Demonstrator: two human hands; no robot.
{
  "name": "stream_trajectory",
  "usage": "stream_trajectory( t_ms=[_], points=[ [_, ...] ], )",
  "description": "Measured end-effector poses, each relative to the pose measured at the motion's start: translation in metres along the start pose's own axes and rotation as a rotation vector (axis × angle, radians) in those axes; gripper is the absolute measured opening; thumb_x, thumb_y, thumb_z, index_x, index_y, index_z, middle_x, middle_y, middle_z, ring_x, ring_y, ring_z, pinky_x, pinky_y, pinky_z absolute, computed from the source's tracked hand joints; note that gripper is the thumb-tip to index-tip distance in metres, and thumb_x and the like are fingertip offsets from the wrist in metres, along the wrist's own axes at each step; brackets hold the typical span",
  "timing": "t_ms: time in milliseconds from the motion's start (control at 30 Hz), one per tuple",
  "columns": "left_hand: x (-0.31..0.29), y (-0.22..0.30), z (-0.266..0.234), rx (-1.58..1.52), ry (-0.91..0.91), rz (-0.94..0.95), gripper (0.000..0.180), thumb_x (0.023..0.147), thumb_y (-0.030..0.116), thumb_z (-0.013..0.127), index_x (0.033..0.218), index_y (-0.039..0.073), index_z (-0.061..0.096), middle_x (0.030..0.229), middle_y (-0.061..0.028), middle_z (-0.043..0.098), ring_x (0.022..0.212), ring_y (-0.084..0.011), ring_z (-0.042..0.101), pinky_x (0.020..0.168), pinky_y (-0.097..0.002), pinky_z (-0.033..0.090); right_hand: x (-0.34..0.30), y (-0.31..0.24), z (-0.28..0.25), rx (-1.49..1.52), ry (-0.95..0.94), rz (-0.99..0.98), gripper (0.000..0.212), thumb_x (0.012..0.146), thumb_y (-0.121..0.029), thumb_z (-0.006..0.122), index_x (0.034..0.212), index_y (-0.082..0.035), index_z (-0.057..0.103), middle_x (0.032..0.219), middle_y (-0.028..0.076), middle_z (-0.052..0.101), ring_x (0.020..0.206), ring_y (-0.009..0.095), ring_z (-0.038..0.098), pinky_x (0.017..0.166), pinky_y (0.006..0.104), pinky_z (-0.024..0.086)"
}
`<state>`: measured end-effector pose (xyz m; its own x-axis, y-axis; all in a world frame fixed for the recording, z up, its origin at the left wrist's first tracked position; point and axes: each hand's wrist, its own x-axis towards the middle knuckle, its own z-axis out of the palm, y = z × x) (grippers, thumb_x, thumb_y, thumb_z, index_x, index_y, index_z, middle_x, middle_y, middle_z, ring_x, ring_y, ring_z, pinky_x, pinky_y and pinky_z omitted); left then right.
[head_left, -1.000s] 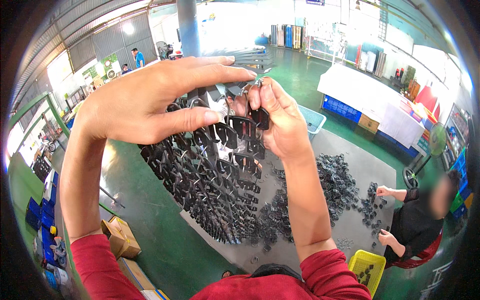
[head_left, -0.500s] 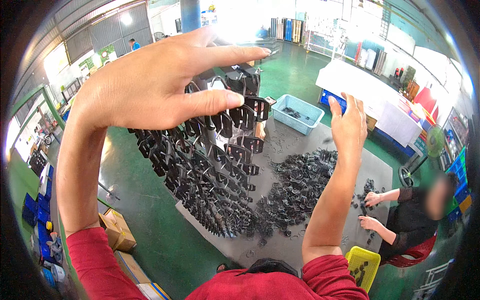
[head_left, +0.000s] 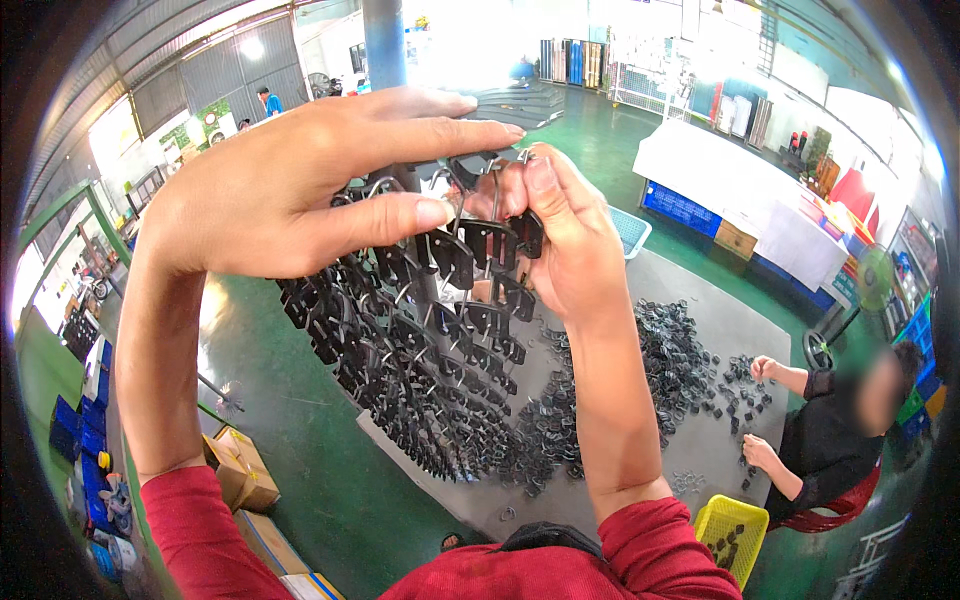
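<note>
A tall rack is hung with many black plastic clips (head_left: pixel 400 335) on bent metal hooks, row below row. Across its top lies my left hand (head_left: pixel 300 190), fingers stretched forward and thumb apart beside the upper hooks; nothing shows gripped in it. At the rack's upper right corner my right hand (head_left: pixel 580 245) is closed, thumb and bent fingers pinching a black clip (head_left: pixel 528 232) by the end hook. Its fingertips are partly hidden behind the clip. Loose black clips (head_left: pixel 670 350) lie heaped on the grey table (head_left: pixel 740 310) below, partly covered by my right forearm.
At the right a seated person (head_left: pixel 825 440) handles clips on the table. A yellow basket (head_left: pixel 735 540) holding some clips stands near me. Beyond my right hand is a light-blue basket (head_left: pixel 630 235). Cardboard boxes (head_left: pixel 245 470) stand on the green floor at the left.
My right hand has moved left from open air to the rack's edge and closed on a clip there. My left hand remains over the rack's top. The seated person's hands have shifted.
</note>
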<state>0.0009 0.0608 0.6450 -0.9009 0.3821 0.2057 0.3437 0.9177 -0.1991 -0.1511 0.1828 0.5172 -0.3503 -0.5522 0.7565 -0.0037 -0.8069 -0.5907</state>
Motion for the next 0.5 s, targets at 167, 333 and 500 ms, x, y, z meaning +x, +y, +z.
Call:
stream_trajectory(
  t_ms=[167,333,500],
  points=[
    [0.009,0.003,0.006,-0.007,0.033,0.027,0.055,0.094,0.034,0.049,0.143,0.009,0.042,0.14,-0.0214,0.046,0.13,-0.0379,0.043,0.107,-0.0451,0.035,-0.017,0.006,-0.006,-1.029,0.358,-0.434,0.022,0.097,-0.013,0.049,0.08,-0.001,0.056,0.074,0.01,0.056,0.067,0.023,0.055,0.063,0.0351,0.045],
    [0.015,0.008,0.01,0.044,0.079,-0.012,0.053,0.095,0.031,0.049,0.143,0.009,0.042,0.136,-0.0232,0.048,0.126,-0.039,0.047,0.105,-0.0443,0.037,-0.037,-0.023,-0.068,-1.434,0.598,-0.254,0.024,0.096,-0.014,0.049,0.081,0.002,0.059,0.08,0.017,0.059,0.075,0.037,0.058,0.068,0.0415,0.045],
    [0.013,0.01,0.008,0.063,0.062,-0.064,0.063,0.091,0.039,0.054,0.145,0.008,0.039,0.136,-0.0235,0.047,0.123,-0.039,0.047,0.103,-0.0431,0.037,-0.044,-0.039,-0.109,-1.873,0.609,-0.002,0.028,0.095,-0.024,0.055,0.104,-0.001,0.067,0.1,0.015,0.065,0.088,0.03,0.064,0.083,0.0375,0.049]
  ],
)
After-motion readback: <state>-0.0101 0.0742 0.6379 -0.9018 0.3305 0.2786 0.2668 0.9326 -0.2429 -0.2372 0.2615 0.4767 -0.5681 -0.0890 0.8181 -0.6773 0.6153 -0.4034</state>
